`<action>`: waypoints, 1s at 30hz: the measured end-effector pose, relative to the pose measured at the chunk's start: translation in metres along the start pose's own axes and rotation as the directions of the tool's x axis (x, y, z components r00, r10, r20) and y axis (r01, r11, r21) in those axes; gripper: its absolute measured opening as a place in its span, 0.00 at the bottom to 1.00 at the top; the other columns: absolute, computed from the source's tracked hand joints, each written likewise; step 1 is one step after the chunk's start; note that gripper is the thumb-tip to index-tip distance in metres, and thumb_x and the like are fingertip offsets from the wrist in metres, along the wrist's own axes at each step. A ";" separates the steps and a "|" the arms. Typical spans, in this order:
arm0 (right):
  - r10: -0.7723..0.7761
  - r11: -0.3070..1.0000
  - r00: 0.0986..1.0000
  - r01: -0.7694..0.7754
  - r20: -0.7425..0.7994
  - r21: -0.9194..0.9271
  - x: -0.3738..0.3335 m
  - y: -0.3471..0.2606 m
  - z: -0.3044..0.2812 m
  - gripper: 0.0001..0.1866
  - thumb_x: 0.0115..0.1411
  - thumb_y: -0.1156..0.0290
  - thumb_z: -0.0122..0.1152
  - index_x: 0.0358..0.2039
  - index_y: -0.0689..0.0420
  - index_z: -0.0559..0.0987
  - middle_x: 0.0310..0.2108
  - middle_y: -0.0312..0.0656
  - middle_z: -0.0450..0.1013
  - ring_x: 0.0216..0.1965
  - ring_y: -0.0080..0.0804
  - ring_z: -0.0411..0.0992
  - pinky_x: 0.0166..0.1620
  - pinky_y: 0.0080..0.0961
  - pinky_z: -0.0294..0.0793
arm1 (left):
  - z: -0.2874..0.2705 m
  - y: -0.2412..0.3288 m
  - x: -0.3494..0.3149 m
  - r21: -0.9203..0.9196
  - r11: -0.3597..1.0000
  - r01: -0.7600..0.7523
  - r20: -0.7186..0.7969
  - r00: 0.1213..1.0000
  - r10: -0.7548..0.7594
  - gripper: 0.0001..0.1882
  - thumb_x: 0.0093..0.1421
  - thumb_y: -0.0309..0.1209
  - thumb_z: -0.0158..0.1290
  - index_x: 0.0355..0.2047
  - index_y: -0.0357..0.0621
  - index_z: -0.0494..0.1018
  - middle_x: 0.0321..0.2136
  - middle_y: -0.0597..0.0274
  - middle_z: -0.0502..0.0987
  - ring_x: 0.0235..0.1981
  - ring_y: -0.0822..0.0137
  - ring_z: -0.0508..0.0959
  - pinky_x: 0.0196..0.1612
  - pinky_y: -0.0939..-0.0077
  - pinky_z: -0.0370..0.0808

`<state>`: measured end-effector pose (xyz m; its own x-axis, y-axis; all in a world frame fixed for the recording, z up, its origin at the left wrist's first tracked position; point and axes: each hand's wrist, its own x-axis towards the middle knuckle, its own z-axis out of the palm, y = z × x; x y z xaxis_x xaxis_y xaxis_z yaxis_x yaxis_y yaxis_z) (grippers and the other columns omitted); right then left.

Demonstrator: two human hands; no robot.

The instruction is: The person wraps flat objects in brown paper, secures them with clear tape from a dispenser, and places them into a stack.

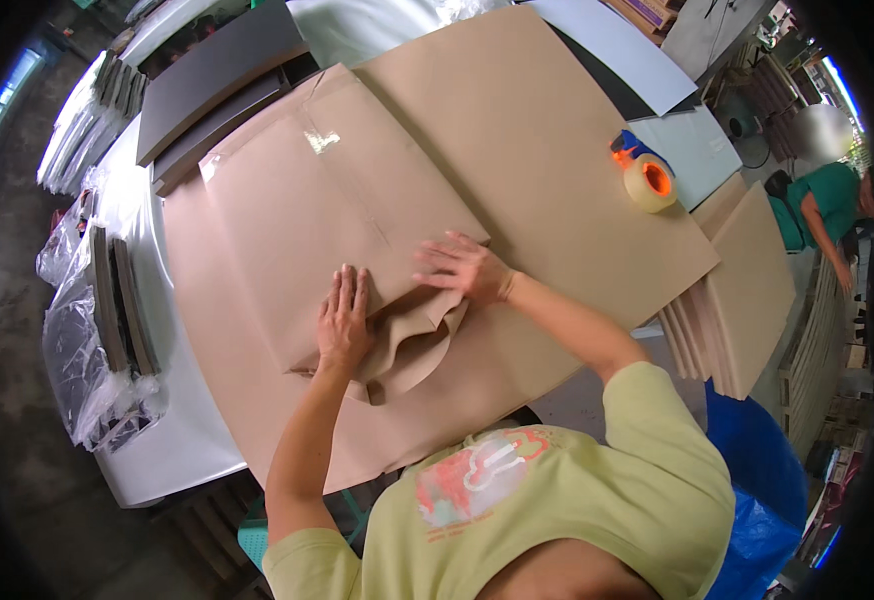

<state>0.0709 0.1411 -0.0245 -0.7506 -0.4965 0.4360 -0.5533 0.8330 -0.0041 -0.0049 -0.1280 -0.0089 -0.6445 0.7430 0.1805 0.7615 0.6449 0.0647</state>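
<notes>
A large flat package wrapped in brown paper [287,220] lies in front of me, with strips of clear tape along its upper face. Its near end has loose, crumpled paper flaps [412,345] folded partway in. My left hand [344,322] rests on the package's near edge, fingers stretched out, just left of the flaps. To the right, my right hand [465,268] lies with spread fingers on the near right corner, over the folded paper. Both palms are turned down, so what lies under them is hidden.
Beneath the package, wide brown paper sheets [547,130] cover the table. A tape dispenser with a clear roll [649,184] sits at right. Dark boards [219,75] stand far left; plastic-wrapped strips [122,300] lie at left. Stacked boards [747,290] flank the right, with a person in green [825,210] beyond.
</notes>
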 end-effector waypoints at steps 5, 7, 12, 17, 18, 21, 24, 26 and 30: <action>0.179 0.972 0.984 -0.180 0.018 0.150 0.008 0.009 0.019 0.18 0.49 0.72 0.52 0.40 0.40 0.79 0.44 0.30 0.75 0.47 0.22 0.72 0.55 0.37 0.67 | -0.023 -0.026 0.002 -0.178 0.975 -0.130 0.117 0.981 0.152 0.38 0.48 0.31 0.54 0.61 0.49 0.55 0.60 0.58 0.58 0.60 0.61 0.61 0.54 0.66 0.64; 0.229 0.940 0.961 -0.259 0.154 0.223 0.010 0.008 0.010 0.23 0.47 0.79 0.49 0.42 0.40 0.78 0.45 0.30 0.74 0.49 0.25 0.71 0.57 0.37 0.66 | -0.034 -0.050 -0.023 -0.162 0.974 -0.160 0.158 0.970 0.185 0.36 0.50 0.30 0.54 0.60 0.50 0.56 0.61 0.61 0.58 0.60 0.62 0.60 0.56 0.66 0.61; 0.349 0.884 0.911 -0.398 0.217 0.247 0.014 0.015 -0.009 0.22 0.43 0.75 0.59 0.40 0.39 0.79 0.41 0.28 0.75 0.39 0.28 0.74 0.54 0.30 0.70 | -0.019 -0.113 -0.081 -0.035 0.974 -0.223 0.195 0.955 0.225 0.38 0.49 0.25 0.53 0.61 0.48 0.53 0.62 0.61 0.54 0.62 0.61 0.57 0.60 0.62 0.56; 0.452 0.774 0.823 -0.553 0.343 0.307 0.032 0.011 -0.020 0.26 0.37 0.83 0.54 0.38 0.45 0.80 0.36 0.38 0.76 0.28 0.40 0.73 0.58 0.34 0.65 | -0.025 -0.113 -0.086 -0.146 0.970 -0.195 0.171 0.961 0.219 0.34 0.53 0.23 0.47 0.61 0.50 0.54 0.62 0.64 0.54 0.61 0.63 0.58 0.60 0.63 0.57; 0.471 0.766 0.803 -0.578 0.366 0.282 0.034 0.010 -0.022 0.25 0.37 0.83 0.55 0.38 0.45 0.80 0.34 0.40 0.76 0.25 0.42 0.72 0.58 0.34 0.64 | -0.025 -0.116 -0.085 -0.166 0.958 -0.233 0.169 0.951 0.260 0.34 0.53 0.23 0.47 0.61 0.49 0.53 0.62 0.63 0.54 0.61 0.63 0.58 0.60 0.63 0.57; 0.493 0.769 0.788 -0.593 0.368 0.239 0.033 0.014 -0.018 0.22 0.38 0.81 0.59 0.37 0.47 0.81 0.28 0.43 0.75 0.21 0.45 0.68 0.53 0.32 0.69 | -0.029 -0.125 -0.083 -0.205 0.926 -0.316 0.181 0.918 0.353 0.33 0.54 0.23 0.46 0.62 0.49 0.52 0.62 0.63 0.54 0.61 0.62 0.57 0.61 0.62 0.57; 0.513 0.760 0.786 -0.603 0.344 0.243 0.035 0.017 -0.011 0.12 0.41 0.69 0.65 0.31 0.49 0.82 0.24 0.45 0.75 0.24 0.45 0.71 0.38 0.34 0.71 | -0.030 -0.130 -0.081 -0.231 0.923 -0.308 0.272 0.890 0.366 0.36 0.53 0.27 0.50 0.62 0.50 0.50 0.63 0.61 0.51 0.63 0.59 0.53 0.62 0.58 0.52; 0.538 0.739 0.774 -0.624 0.334 0.254 0.032 0.018 -0.011 0.11 0.42 0.62 0.68 0.28 0.51 0.82 0.23 0.45 0.75 0.25 0.43 0.72 0.31 0.34 0.71 | -0.034 -0.121 -0.078 -0.358 0.904 -0.233 0.244 0.911 0.332 0.40 0.50 0.31 0.54 0.63 0.50 0.50 0.64 0.58 0.50 0.64 0.56 0.50 0.63 0.56 0.49; 0.610 0.602 0.708 -0.706 0.356 0.373 0.044 0.008 -0.021 0.10 0.40 0.69 0.70 0.26 0.54 0.82 0.21 0.43 0.75 0.21 0.34 0.70 0.29 0.29 0.69 | -0.025 -0.061 -0.077 -0.442 0.897 0.012 -0.003 1.000 -0.015 0.34 0.48 0.37 0.60 0.55 0.46 0.63 0.53 0.49 0.65 0.58 0.55 0.61 0.58 0.58 0.56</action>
<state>0.0414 0.1308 0.0133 -0.9975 0.0698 -0.0138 0.0622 0.7607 -0.6462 0.0000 -0.2294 -0.0024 -0.6558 0.7325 0.1827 0.7052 0.5082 0.4944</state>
